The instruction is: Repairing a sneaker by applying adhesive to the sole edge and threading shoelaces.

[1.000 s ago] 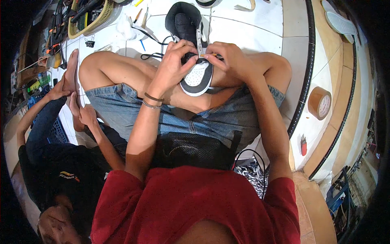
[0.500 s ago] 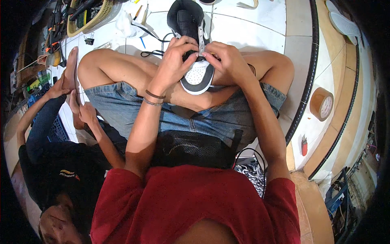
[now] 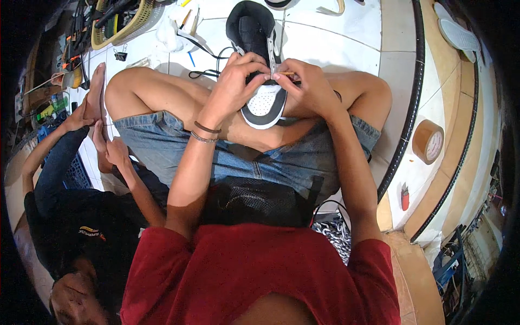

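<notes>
A black and white sneaker (image 3: 263, 104) lies between my bent legs, its perforated white toe towards me and its black opening (image 3: 251, 27) away. My left hand (image 3: 238, 76) is closed in a pinch on the pale eyelet strip at the shoe's throat. Against the same strip, my right hand (image 3: 306, 84) has its fingers closed around what looks like a thin tan stick, mostly hidden by them. The two hands' fingertips nearly meet there. A black lace (image 3: 205, 73) trails on the floor left of the shoe.
On my left sits another person, a hand (image 3: 116, 151) near their foot. A yellow basket (image 3: 127, 27) of tools, a binder clip (image 3: 120, 55) and slim tools (image 3: 186, 19) are at the far left. At right lie a tape roll (image 3: 428, 142), a red cutter (image 3: 405, 197) and a white sole (image 3: 457, 32).
My right hand has turned slightly, and a thin tan stick-like shape now shows between its fingers. My left hand keeps its pinch; the shoe has shifted very little.
</notes>
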The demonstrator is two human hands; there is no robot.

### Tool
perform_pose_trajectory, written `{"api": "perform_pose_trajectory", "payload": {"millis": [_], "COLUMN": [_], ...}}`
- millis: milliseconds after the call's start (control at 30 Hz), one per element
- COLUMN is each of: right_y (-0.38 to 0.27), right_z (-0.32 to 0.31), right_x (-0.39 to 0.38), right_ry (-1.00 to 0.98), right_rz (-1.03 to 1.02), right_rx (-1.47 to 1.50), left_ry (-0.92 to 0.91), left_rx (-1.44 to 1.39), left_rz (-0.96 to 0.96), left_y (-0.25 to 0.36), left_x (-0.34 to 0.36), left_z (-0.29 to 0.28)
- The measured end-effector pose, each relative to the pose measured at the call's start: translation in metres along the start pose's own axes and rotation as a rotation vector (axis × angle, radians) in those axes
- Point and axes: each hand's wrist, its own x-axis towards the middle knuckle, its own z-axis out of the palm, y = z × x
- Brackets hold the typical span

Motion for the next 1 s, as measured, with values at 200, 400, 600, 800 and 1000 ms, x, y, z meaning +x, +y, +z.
{"api": "perform_pose_trajectory", "payload": {"millis": [200, 400, 600, 800, 1000], "right_y": [-0.033, -0.024, -0.022, -0.02, -0.025], "right_z": [-0.026, -0.031, -0.035, -0.043, -0.05], "right_x": [0.039, 0.056, 0.068, 0.072, 0.066], "right_ry": [-0.011, -0.26, -0.386, -0.469, -0.438], "right_rz": [-0.45, -0.412, -0.427, -0.407, -0.337], "right_rx": [-0.274, -0.48, -0.435, -0.406, -0.316], "left_ry": [-0.003, 0.117, 0.159, 0.073, -0.004], "left_rx": [0.028, 0.04, 0.054, -0.016, -0.09], "left_rz": [0.028, -0.013, -0.033, -0.065, -0.124], "left_y": [0.009, 0.009, 0.007, 0.006, 0.003], "left_x": [0.003, 0.002, 0.003, 0.003, 0.007], "left_z": [-0.001, 0.01, 0.016, 0.008, 0.0]}}
